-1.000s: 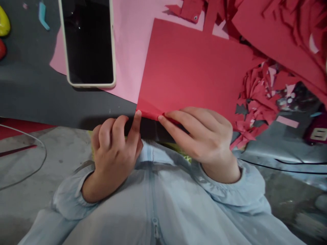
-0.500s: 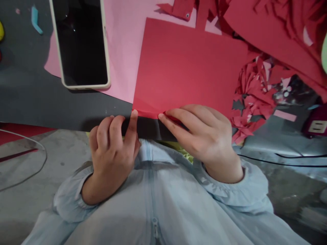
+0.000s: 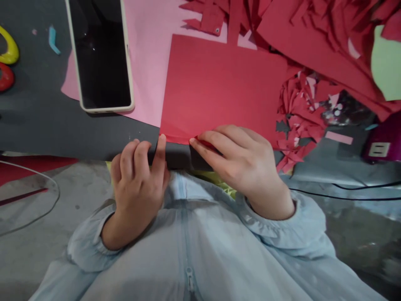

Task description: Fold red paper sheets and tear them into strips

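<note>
A red paper sheet [image 3: 219, 83] lies flat on a black sheet [image 3: 46, 125], its near edge folded up into a narrow strip. My left hand [image 3: 138, 184] is curled, with its index fingertip pressed on the near left corner of the red sheet. My right hand [image 3: 241, 161] lies over the near edge, its fingers pressed together on the folded strip, which is partly hidden beneath them. Both wrists wear light blue sleeves.
A phone [image 3: 100, 54] with a dark screen rests on pink paper [image 3: 150, 62] at the upper left. Red paper scraps [image 3: 297, 113] and cut red sheets [image 3: 313, 37] pile up at the right. Yellow and red scissor handles [image 3: 8, 58] show at the left edge. A purple object [image 3: 382, 146] sits far right.
The view has shifted slightly. My hands stay on the red sheet's near edge, both drawn a little to the left.
</note>
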Tool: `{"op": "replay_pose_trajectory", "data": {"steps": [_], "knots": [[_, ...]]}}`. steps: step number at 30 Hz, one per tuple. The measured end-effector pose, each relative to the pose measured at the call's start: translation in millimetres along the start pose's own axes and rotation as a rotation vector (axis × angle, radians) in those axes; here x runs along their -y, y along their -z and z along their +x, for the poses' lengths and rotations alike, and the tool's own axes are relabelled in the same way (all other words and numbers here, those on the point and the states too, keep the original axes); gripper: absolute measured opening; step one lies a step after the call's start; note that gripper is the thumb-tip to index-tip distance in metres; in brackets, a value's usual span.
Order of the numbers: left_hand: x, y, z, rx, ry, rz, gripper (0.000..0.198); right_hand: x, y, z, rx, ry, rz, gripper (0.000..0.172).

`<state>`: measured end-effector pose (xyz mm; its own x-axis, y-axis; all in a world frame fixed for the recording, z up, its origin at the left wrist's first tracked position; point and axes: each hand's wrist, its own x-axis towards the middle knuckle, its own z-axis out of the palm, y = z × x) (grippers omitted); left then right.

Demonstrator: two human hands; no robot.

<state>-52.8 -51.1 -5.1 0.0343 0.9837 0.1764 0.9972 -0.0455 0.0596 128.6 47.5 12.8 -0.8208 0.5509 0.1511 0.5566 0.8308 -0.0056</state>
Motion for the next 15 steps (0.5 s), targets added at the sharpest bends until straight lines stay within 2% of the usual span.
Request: {"op": "replay_pose_trajectory", "data": {"steps": [4,9,12,15], "knots": [[0,-0.6,0,-0.006,-0.009,-0.026,0.051,-1,1,2,0.011,0.005,-0.012,0.027],[0,-3.7,-2,-0.088,-0.004,-0.087,0.049,-2,1,5,0.040,-0.047,0.036,0.026],[-2,-4.6,-1,-0.115,-0.065,-0.103,0.044,-3,1,12,0.112,-0.114,0.066,0.025],[-3,-6.5,3,-0.099,-0.146,-0.085,0.048,-3,4,20,0.165,-0.178,0.084,0.025]]}}
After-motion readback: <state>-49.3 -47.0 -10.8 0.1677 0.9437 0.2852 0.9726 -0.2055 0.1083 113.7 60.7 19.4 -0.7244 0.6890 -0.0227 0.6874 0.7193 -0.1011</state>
